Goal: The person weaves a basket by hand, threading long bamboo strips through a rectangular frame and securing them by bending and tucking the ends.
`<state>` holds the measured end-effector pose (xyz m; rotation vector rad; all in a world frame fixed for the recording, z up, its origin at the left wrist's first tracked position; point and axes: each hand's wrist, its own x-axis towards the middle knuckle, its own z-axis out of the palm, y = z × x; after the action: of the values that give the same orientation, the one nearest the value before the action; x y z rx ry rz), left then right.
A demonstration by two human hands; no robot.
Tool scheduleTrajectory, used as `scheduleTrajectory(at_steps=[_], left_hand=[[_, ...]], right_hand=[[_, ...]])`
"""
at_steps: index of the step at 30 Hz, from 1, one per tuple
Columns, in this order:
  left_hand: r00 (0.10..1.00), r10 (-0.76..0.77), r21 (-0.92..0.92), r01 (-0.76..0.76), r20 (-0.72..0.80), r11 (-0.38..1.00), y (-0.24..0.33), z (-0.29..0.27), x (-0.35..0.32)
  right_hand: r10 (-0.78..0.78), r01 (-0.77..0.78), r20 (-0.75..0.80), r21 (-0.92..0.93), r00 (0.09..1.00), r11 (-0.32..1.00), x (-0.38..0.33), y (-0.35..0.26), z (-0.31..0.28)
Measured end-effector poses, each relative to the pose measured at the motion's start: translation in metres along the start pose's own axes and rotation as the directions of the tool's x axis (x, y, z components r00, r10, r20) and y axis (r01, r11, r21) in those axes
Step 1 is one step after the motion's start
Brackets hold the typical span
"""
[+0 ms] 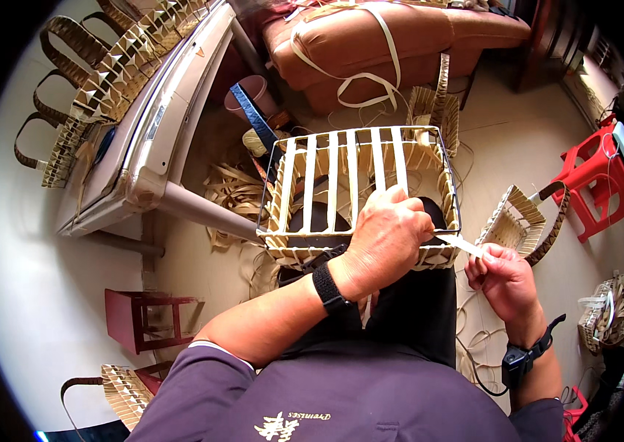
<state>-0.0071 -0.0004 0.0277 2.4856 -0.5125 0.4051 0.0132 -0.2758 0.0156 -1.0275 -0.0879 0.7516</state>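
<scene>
Pinching a pale flat weaving strip (461,243), right hand (502,280) closes on its free end; left hand (385,239) clamps the half-woven, wire-framed straw basket (362,193) on the lap. Risk: oblique pull kinks the strip or shifts the frame.

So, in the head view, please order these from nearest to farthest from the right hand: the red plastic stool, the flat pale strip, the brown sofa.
1. Flat pale strip: pinched in the right hand.
2. Red plastic stool: on the floor, up and to the right.
3. Brown sofa: at the far top, behind the wire-framed basket.
</scene>
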Motion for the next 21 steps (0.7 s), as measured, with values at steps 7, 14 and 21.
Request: scheduleTrajectory(at_steps=[7, 14, 21], left_hand=[[0.999, -0.036, -0.103, 0.035, -0.003, 0.994, -0.003, -0.016, -0.005], [0.903, -0.145, -0.019, 0.167, 0.404, 0.986, 0.005, -0.076, 0.026], [0.942, 0.087, -0.043, -0.077, 0.325, 0.996, 0.014, -0.11, 0.127]], right_hand=[[-0.013, 0.014, 0.063, -0.008, 0.998, 1.0, 0.003, -0.015, 0.006], [-0.068, 0.083, 0.18, -0.075, 0.981, 0.994, 0.023, -0.085, 0.038], [-0.177, 0.287, 0.273, -0.441, 0.945, 0.85, 0.077, -0.183, 0.066]])
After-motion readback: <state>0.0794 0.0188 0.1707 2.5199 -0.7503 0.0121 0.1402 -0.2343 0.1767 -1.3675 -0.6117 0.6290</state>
